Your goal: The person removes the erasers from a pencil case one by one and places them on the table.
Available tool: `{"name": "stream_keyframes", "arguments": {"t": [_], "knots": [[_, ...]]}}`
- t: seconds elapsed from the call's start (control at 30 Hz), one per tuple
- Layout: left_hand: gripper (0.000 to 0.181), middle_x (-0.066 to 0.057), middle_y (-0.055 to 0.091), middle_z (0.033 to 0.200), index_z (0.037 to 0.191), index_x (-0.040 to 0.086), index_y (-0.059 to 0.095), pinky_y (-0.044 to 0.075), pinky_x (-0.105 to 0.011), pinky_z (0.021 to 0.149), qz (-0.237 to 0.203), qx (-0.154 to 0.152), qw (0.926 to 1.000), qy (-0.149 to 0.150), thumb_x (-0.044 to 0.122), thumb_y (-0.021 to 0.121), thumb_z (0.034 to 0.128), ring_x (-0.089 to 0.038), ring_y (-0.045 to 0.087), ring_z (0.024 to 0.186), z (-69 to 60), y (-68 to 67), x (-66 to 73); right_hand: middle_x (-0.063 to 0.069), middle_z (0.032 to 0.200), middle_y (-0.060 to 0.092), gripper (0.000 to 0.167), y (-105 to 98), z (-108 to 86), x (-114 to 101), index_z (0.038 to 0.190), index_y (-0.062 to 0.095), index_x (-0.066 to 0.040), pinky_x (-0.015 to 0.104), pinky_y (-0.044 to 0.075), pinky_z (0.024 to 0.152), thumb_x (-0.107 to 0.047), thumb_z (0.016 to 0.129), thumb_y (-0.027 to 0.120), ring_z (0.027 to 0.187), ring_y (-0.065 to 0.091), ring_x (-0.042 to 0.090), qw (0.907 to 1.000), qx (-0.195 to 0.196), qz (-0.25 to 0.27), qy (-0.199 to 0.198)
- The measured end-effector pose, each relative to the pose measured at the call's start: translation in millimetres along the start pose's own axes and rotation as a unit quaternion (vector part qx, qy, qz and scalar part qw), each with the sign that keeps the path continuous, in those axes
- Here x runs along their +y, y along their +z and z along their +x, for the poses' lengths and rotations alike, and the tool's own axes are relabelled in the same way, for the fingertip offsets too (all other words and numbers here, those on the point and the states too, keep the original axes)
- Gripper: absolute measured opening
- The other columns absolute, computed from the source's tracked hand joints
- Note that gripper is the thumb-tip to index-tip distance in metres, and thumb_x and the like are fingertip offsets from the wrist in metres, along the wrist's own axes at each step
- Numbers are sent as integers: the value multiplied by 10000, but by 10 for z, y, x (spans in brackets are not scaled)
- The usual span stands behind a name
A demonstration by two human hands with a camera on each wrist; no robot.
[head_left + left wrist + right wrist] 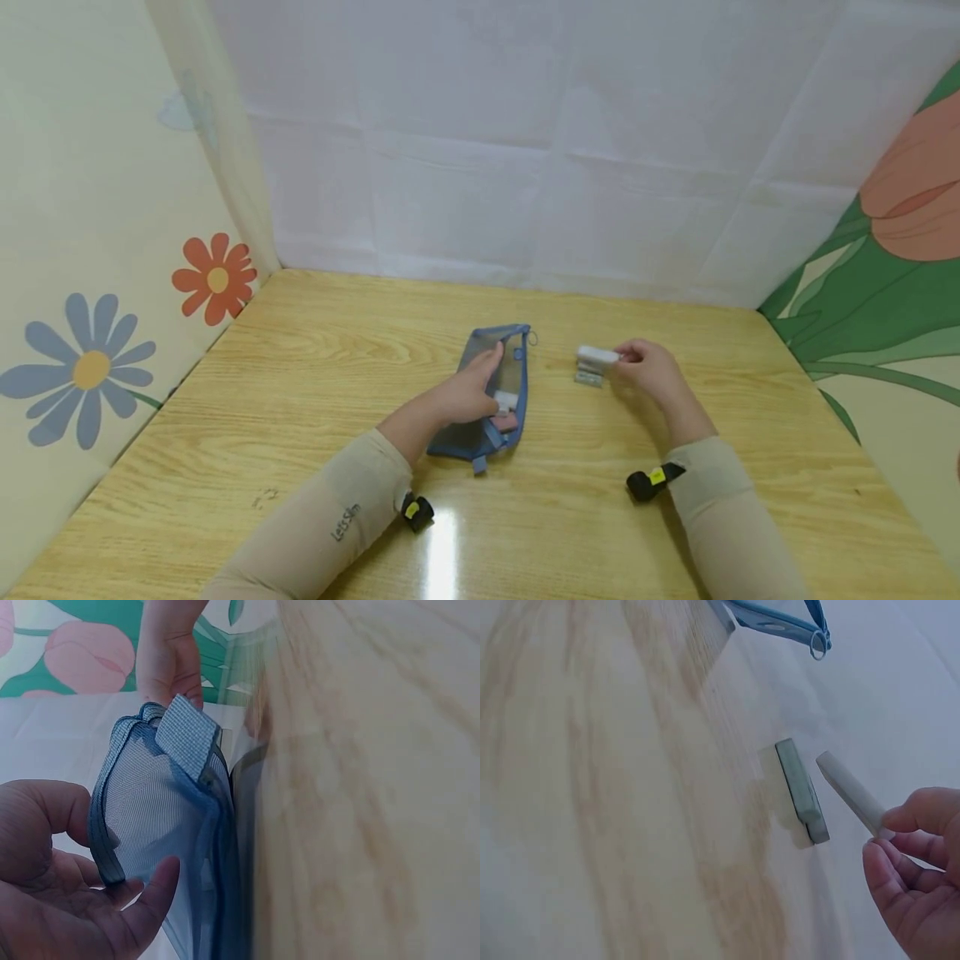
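A blue mesh zip pouch (480, 340) lies on the table with its mouth open toward the right. Small white, pink and blue things show inside it, the pink piece (505, 422) near its lower end. My left hand (468, 392) holds the pouch, fingers curled at its rim in the left wrist view. To the right, my right hand (654, 371) pinches one end of a slim whitish block (851, 793) between thumb and fingers. Beside that block, a grey-green oblong piece (802, 791) rests on the table. The exact kind of either piece is unclear.
The wooden table (337, 333) meets a white cloth backdrop (465, 208) at the back. Flower-printed panels (90, 200) stand at the left and right sides. A ring pull (820, 645) hangs from the pouch's zip.
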State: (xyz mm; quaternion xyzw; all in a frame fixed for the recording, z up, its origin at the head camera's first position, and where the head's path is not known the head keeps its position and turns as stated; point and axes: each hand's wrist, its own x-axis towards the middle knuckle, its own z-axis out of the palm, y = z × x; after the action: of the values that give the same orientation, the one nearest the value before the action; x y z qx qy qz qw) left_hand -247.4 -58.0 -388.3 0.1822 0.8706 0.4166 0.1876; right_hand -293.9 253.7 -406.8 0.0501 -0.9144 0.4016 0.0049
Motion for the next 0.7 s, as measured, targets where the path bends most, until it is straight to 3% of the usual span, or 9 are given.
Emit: {"name": "stream_keyframes", "arguments": {"t": [0.37, 0.7], "knots": [[938, -89, -12, 1534, 1474, 156, -9, 311, -386, 994, -4, -21, 10000, -11, -24, 575, 762, -253, 46, 1384, 18, -4, -17, 156, 941, 590, 277, -89, 61, 79, 1100, 585, 24, 259, 439, 632, -92, 850, 568, 775, 523, 199, 9988, 106, -202, 443], [923, -112, 0, 1531, 1473, 125, -3, 274, -411, 1033, 23, -13, 10000, 51, -27, 575, 770, -266, 49, 1385, 4, -13, 9, 162, 898, 610, 271, -67, 88, 151, 1096, 581, 54, 245, 441, 596, -73, 856, 581, 691, 534, 150, 9990, 124, -165, 407]]}}
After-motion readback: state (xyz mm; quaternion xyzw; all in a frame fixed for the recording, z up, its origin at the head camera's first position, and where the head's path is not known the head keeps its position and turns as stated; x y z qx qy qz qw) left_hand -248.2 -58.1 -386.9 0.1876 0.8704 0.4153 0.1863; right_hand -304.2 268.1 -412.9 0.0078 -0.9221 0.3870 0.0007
